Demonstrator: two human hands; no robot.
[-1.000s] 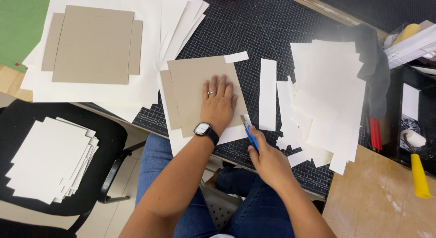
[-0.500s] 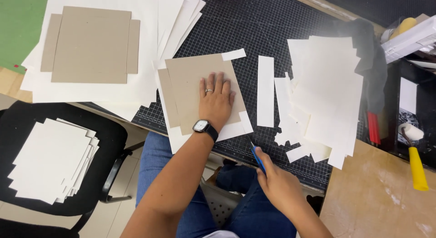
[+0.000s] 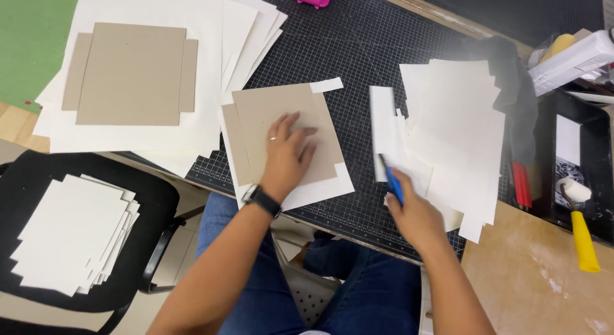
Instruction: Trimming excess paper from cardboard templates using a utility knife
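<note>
Right now the grey cardboard panel point(image 3: 281, 127) lies flat on a cream sheet point(image 3: 320, 191) at the near edge of the black cutting mat point(image 3: 358, 47), slightly skewed, its long sides running roughly near to far. My left hand point(image 3: 288, 153) rests directly on it, fingers spread and palm pressed down, so this is the hand nearer to it. My right hand point(image 3: 412, 213) is well to the right of the panel, closed around a blue-handled tool point(image 3: 393, 181) that points away from me, toward the loose pile of cream offcuts point(image 3: 454, 124) just beyond it. A bare strip of mat lies between the panel and that hand. Further left, a second cardboard piece point(image 3: 131, 73) sits on a stack of cream sheets point(image 3: 211, 111).
</note>
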